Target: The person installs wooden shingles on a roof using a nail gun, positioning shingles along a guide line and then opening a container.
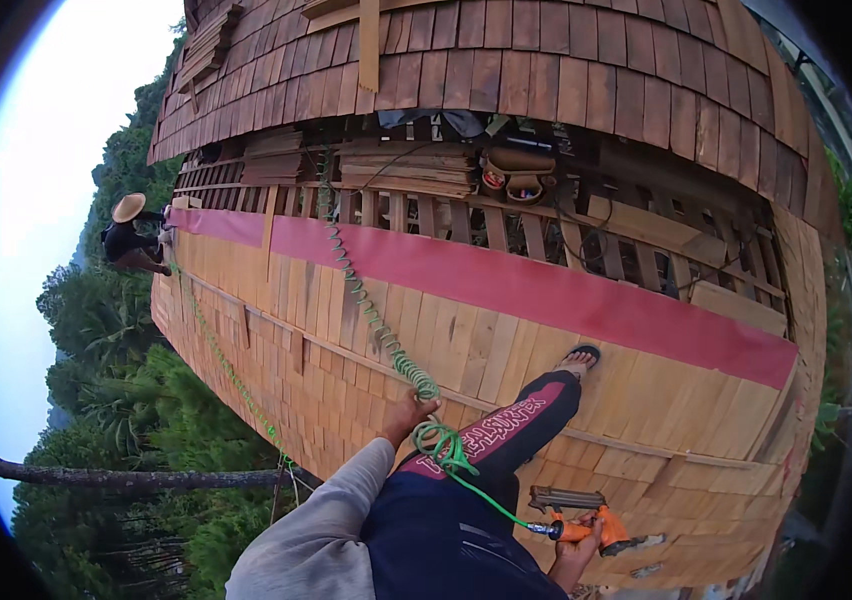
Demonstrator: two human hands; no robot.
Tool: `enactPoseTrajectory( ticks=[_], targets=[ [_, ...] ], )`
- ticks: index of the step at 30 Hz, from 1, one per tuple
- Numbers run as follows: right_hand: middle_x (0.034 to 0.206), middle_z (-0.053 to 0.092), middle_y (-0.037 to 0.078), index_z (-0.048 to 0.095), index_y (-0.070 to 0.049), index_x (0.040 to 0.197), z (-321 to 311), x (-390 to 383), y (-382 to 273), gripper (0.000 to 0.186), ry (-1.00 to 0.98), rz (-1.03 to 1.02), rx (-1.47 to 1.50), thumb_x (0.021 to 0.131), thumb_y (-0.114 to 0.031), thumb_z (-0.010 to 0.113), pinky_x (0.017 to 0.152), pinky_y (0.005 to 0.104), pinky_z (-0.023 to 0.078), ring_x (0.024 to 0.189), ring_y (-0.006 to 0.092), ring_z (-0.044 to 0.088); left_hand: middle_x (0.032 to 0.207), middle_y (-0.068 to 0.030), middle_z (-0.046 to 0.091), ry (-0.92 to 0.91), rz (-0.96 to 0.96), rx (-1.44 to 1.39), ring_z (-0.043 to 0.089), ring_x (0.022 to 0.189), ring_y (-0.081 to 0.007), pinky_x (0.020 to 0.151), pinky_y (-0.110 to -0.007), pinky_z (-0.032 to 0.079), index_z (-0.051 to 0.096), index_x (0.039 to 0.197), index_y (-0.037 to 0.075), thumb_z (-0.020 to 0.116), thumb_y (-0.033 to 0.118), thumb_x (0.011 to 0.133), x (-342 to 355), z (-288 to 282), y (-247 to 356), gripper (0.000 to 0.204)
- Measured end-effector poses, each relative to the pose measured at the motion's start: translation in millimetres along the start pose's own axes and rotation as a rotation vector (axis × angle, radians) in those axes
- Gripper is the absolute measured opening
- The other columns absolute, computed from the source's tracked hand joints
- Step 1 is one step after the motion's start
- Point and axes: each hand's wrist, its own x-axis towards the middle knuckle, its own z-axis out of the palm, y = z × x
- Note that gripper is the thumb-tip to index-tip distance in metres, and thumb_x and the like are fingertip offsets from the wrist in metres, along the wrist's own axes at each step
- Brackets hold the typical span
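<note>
My left hand (pixel 408 416) is closed round a coiled green air hose (pixel 414 374), out in front of my body. Part of the coil stretches away over the roof toward the open battens, and a loose bundle of loops hangs beside my thigh. In my right hand (pixel 578 552), low at the right, is an orange and grey pneumatic nail gun (pixel 586 528), gripped by its handle. The hose's metal coupling (pixel 546 528) joins the end of that handle. Beneath the nail gun lie light wooden shingles (pixel 686 500).
A red membrane strip (pixel 506 275) crosses the sloping roof above my sandalled foot (pixel 580 358). Beyond are open battens (pixel 496 228), stacked shingles (pixel 406 168) and a tool bag (pixel 521 178). Thin battens (pixel 346 357) cross the shingles. Another person (pixel 131 235) in a straw hat crouches at the far left edge.
</note>
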Motion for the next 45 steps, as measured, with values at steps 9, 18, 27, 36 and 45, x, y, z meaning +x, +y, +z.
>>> enactPoseTrajectory(
  ticks=[9,18,27,36,45],
  targets=[
    [0.083,0.062,0.002,0.058,-0.012,0.105,90.3,30.5,-30.6,0.022,0.208,0.081,0.11,0.106,-0.034,0.056,0.09,0.0517,0.052,0.064,0.0156,0.06,0.102,-0.0162,0.077,-0.365,0.277,1.39,0.074,0.099,-0.0331,0.087,-0.047,0.056,0.063,0.127,-0.001,0.085,0.057,0.075,201.2,186.8,199.6,0.081],
    [0.092,0.062,0.005,0.053,-0.016,0.112,134.6,123.4,-68.1,0.024,0.343,0.167,0.214,0.105,-0.038,0.057,0.077,0.0546,0.057,0.062,0.0215,0.059,0.123,-0.0232,0.068,-0.538,0.729,0.916,0.064,0.117,-0.04,0.098,-0.049,0.052,0.059,0.136,0.002,0.082,0.032,0.083,374.8,443.5,312.8,0.065],
    [0.142,0.051,0.011,0.045,-0.018,0.142,216.4,153.5,-86.3,0.058,0.342,0.185,0.072,0.098,-0.05,0.064,0.103,0.0771,0.042,0.133,0.0364,0.053,0.139,-0.0186,0.057,-0.052,1.094,0.966,0.051,0.131,-0.0415,0.111,-0.053,0.042,0.051,0.144,0.007,0.082,0.021,0.081,559.3,644.7,395.5,0.072],
    [0.097,0.064,0.005,0.055,-0.013,0.125,151.7,225.2,-86.1,0.034,0.396,0.215,0.309,0.103,-0.038,0.061,0.084,0.053,0.054,0.074,0.0162,0.061,0.123,-0.0161,0.061,0.226,1.217,1.13,0.061,0.116,-0.0425,0.09,-0.06,0.054,0.059,0.126,0.014,0.077,0.024,0.085,590.6,645.9,419.0,0.047],
    [0.115,0.064,0.003,0.052,-0.01,0.134,52.8,169.9,-113.9,0.041,0.437,0.268,0.384,0.101,-0.031,0.066,0.073,0.0355,0.053,0.079,0.0139,0.058,0.103,-0.0237,0.066,0.369,1.339,1.084,0.066,0.096,-0.0466,0.077,-0.058,0.051,0.061,0.117,0.008,0.063,0.031,0.099,492.1,584.4,429.7,0.03]
  ],
)
